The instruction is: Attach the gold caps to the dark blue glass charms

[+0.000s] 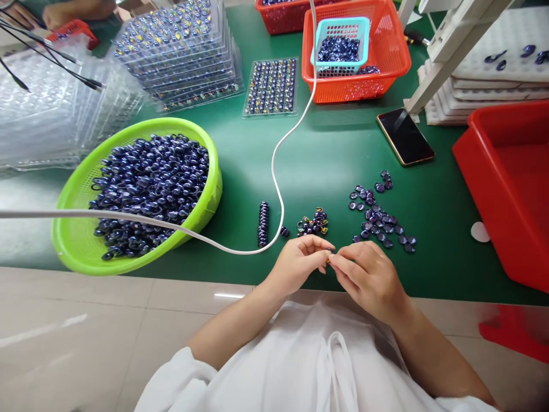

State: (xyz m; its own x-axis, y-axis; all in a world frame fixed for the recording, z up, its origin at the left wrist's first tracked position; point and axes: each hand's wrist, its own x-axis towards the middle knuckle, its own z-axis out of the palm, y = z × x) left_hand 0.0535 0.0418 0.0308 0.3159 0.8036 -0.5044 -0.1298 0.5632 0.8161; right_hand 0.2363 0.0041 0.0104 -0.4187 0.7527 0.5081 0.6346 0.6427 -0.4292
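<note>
My left hand (298, 264) and my right hand (369, 276) meet at the table's front edge, fingertips pinched on one small dark, shiny piece (330, 252) with a yellow bit. Fingers mostly cover it, so its exact kind is unclear. Just beyond my left hand lies a small heap of dark pieces with gold-coloured parts (315, 222). To its left is a neat row of dark glossy pieces (263, 224). Loose dark purple oval caps (380, 220) are scattered beyond my right hand.
A green basket (214, 171) heaped with dark glossy parts stands left, crossed by a white cable (274, 166). Filled clear trays (180, 63) are stacked behind. A red basket (317, 94) holds a turquoise basket (364, 43). A phone (405, 136) and red bin (484, 171) lie right.
</note>
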